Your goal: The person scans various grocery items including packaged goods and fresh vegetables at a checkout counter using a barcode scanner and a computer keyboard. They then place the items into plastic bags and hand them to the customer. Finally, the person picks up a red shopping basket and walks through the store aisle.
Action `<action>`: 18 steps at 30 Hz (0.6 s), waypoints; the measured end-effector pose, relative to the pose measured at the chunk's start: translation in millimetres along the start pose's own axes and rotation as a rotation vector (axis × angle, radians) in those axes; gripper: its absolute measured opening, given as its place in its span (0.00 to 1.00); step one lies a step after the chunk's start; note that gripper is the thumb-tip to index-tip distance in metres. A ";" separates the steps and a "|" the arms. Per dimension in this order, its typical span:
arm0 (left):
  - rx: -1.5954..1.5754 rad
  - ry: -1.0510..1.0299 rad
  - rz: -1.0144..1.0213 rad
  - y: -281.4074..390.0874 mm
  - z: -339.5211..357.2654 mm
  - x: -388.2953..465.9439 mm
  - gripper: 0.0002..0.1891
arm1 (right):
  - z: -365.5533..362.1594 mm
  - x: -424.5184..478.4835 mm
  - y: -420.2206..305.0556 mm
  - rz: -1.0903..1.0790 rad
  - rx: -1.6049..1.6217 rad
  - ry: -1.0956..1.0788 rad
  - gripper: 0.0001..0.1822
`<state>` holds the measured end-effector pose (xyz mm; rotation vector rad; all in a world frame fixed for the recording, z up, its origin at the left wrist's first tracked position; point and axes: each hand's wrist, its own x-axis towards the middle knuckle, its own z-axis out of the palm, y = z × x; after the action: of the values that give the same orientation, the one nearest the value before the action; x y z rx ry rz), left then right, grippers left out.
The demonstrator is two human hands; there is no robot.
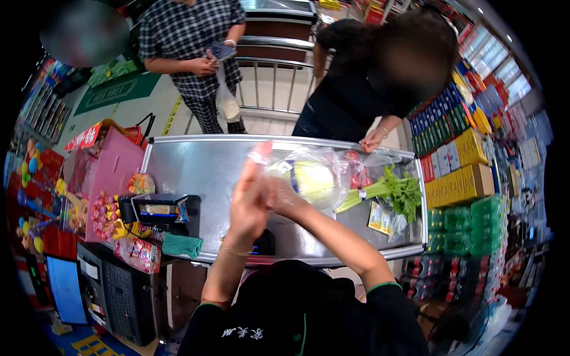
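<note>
Both my hands are raised close together over the metal checkout counter (213, 155). My left hand (250, 196) is blurred, its fingers pointing away from me, with a thin clear plastic film or bag about its fingertips. My right hand (285, 196) is beside it, partly hidden; whether it grips the film cannot be told. Just right of them lies a pale green cabbage (314, 178) in a clear bag with a white label. Beyond it are a bag of red produce (356, 171), celery (378, 189) and a yellow-and-white packet (380, 218).
A black device (265, 242) sits at the counter's near edge. Left are a card terminal (153, 209), a green cloth (182, 244), lollipops (105, 216) and a keyboard (122, 293). Two people (191, 53) (347, 80) stand across the counter; one rests a hand on its far edge. Packed bottles (458, 222) stand right.
</note>
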<state>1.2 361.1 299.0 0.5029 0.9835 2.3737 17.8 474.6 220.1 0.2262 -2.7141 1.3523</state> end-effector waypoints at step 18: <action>-0.287 0.052 0.149 55.5 -41.6 23.2 0.29 | -158.6 -127.8 80.9 0.089 1.481 0.713 0.12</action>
<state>-56.3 318.8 315.1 0.4188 0.6289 2.6167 133.1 660.6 231.9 -0.2524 -0.8174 2.4919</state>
